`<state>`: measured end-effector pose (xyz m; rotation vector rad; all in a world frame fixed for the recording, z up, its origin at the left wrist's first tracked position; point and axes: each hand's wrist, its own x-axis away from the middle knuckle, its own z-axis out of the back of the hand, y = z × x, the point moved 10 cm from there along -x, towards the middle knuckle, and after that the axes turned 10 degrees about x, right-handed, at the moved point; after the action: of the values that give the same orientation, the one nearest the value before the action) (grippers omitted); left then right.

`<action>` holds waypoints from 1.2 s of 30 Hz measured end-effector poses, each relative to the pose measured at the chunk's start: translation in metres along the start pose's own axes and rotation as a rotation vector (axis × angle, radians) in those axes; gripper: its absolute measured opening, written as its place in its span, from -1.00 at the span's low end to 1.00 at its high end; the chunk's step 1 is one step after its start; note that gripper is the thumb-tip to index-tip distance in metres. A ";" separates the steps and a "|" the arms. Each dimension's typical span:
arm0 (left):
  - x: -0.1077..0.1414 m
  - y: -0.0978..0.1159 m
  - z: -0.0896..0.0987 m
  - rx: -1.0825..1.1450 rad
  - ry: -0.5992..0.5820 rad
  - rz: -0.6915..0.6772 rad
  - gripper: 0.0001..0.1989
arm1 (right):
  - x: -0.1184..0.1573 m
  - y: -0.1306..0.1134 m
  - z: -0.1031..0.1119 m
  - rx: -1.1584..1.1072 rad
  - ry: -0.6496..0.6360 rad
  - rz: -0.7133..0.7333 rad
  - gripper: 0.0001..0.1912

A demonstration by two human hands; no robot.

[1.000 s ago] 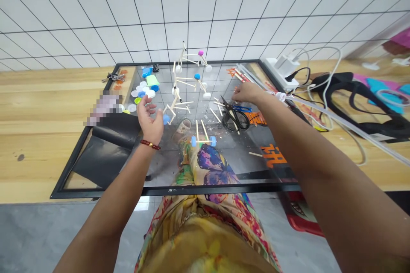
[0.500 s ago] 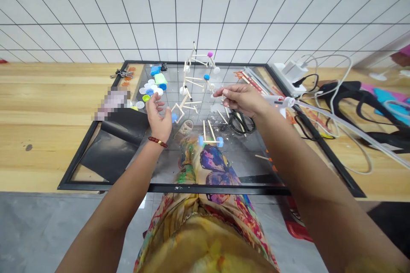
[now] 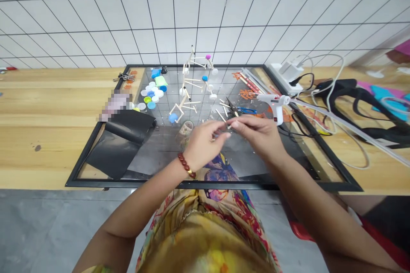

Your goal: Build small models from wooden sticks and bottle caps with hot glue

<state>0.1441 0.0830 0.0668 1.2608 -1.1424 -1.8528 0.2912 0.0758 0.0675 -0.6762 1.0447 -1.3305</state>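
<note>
Small pale stick (image 3: pixel 229 126): between both hands, scissors (image 3: pixel 233 108) at its twelve o'clock. Right hand (image 3: pixel 261 134) appears to pinch it; left hand (image 3: pixel 203 140), grip hidden, cannot tell. Likely light, stiff, easily snapped; best pinched mid-length.

No readable text, labels or numbers.

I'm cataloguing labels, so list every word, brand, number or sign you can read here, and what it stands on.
No text can be read.
Orange markings inside the black frame: too small and partly covered to read.
White glue gun: any lettering is too small to read.
Pinkish item: pixelated, nothing legible.
</note>
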 end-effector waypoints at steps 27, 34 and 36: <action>0.077 0.026 -0.055 0.142 -0.297 0.168 -0.64 | 0.151 -0.063 0.019 0.889 0.138 0.820 -0.49; 0.068 -0.008 -0.031 0.287 -0.016 0.348 -0.67 | 0.124 -0.052 0.018 0.646 0.256 0.618 -0.77; 0.066 -0.009 -0.023 0.280 0.046 0.311 -0.79 | 0.120 -0.047 0.016 0.573 0.232 0.553 -0.81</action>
<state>0.1422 0.0237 0.0277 1.1856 -1.5176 -1.4659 0.2753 -0.0510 0.0900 0.1947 0.8791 -1.1436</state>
